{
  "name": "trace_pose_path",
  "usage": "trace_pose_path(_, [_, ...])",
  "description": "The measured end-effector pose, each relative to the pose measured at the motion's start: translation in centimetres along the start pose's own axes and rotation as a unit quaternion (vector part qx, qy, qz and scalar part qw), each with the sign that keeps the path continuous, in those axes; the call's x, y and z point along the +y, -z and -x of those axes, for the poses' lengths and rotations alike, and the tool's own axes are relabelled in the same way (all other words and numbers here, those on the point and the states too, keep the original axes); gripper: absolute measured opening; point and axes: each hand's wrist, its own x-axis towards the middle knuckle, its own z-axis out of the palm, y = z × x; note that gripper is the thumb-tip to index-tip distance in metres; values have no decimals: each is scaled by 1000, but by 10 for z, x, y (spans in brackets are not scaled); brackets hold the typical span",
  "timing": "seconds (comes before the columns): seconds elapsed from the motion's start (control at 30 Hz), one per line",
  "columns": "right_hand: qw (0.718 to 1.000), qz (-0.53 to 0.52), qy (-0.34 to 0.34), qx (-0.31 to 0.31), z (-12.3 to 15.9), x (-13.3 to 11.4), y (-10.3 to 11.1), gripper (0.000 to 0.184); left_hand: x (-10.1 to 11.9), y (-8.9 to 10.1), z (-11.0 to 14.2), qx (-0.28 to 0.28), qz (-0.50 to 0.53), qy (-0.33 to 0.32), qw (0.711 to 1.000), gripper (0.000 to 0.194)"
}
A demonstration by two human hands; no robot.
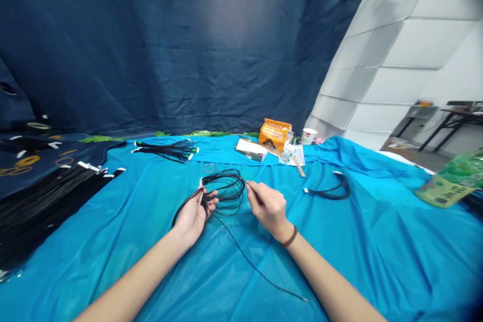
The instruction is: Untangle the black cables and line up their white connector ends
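Observation:
My left hand (194,216) is closed around a bundle of thin black wires (226,186) with a white connector at its upper left. The wires loop out to the right of that hand. At the right end of the loops, my right hand (267,206) pinches one or more wires between thumb and fingertips; how many is hidden. A brown band circles the right wrist. One loose wire (256,266) trails from the bundle down to the right, its bare tip resting on the blue cloth (158,271).
Long black wires (41,211) with white connectors lie at left. A bound wire bundle (166,151) lies behind, a curved harness (332,192) at right. At the back stand an orange bag (274,133), a white-topped box (251,148) and a paper cup (309,136). A green bag (451,181) lies far right.

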Motion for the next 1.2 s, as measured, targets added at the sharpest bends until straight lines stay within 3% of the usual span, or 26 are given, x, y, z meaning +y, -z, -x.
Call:
trace_pose_path(0.37, [998,16,-55,3,-1,7,-2,13,9,0,-1,30,82,-32,996,21])
trace_pose_path(0.8, [999,11,-16,-33,2,5,-7,12,3,3,1,21,8,-13,1000,15])
trace_pose_path(1.2, [998,9,9,-67,7,0,-11,12,5,5,-2,7,0,-9,1000,15])
